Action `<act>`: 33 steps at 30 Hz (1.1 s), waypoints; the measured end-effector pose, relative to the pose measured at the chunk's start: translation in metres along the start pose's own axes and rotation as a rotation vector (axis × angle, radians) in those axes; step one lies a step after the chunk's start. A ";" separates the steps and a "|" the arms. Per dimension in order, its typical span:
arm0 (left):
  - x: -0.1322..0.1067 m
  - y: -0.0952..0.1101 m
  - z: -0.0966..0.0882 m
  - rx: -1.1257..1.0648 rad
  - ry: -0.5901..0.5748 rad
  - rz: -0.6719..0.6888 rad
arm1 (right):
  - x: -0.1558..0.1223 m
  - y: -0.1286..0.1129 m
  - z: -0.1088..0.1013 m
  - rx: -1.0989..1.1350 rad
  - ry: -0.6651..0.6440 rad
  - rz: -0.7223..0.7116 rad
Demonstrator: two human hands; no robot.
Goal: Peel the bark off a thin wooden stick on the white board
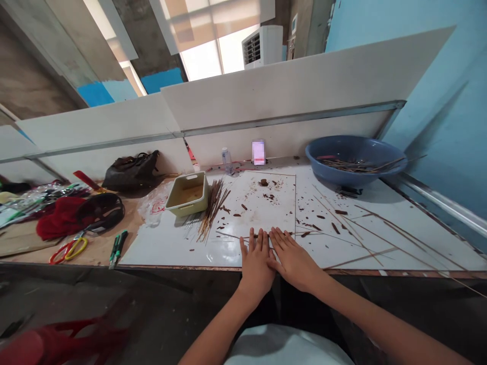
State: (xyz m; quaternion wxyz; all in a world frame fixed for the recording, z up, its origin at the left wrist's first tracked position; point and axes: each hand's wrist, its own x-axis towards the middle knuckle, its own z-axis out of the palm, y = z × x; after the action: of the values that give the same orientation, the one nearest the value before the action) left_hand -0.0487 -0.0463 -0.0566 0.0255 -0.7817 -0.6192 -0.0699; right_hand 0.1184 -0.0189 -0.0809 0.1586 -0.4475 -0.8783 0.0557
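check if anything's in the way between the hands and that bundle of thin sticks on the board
Nothing bulky stands in the way. Only a thin loose stick lies flat on the white board between the left hand and the bundle of thin sticks. The right hand lies beyond the left hand, farther from the bundle.

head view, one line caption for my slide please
Left hand and right hand lie flat over a thin stick on a white board, a blue bowl behind

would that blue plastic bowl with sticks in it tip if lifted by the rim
The shallow blue plastic bowl probably feels light, holding only a thin layer of brown sticks. Those loose sticks would likely slide if it tilts. Its thin-looking rim may flex a little.
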 end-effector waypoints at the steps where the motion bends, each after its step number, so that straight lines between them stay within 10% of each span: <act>1: 0.001 0.000 -0.001 0.009 -0.005 0.001 | 0.002 0.001 0.000 -0.001 -0.003 -0.001; 7: 0.030 -0.003 -0.011 0.011 -0.074 -0.076 | 0.034 0.016 -0.014 -0.014 -0.050 0.022; 14: -0.005 0.000 -0.002 -0.001 0.000 -0.066 | 0.000 0.009 0.004 -0.038 0.059 -0.043; 20: 0.032 -0.001 -0.013 -0.041 -0.064 -0.147 | 0.038 0.027 -0.003 -0.019 0.008 0.011; 27: -0.003 -0.004 -0.006 -0.024 0.011 -0.094 | -0.001 0.015 0.010 -0.038 0.074 -0.060; 33: 0.036 -0.003 -0.018 -0.038 -0.070 -0.161 | 0.042 0.028 -0.008 -0.016 -0.024 0.025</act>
State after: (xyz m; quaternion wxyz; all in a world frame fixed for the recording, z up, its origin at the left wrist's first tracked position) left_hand -0.0453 -0.0130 -0.0335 -0.0167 -0.7316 -0.6792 -0.0563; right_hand 0.1190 0.0314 -0.0706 0.1437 -0.4592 -0.8748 0.0558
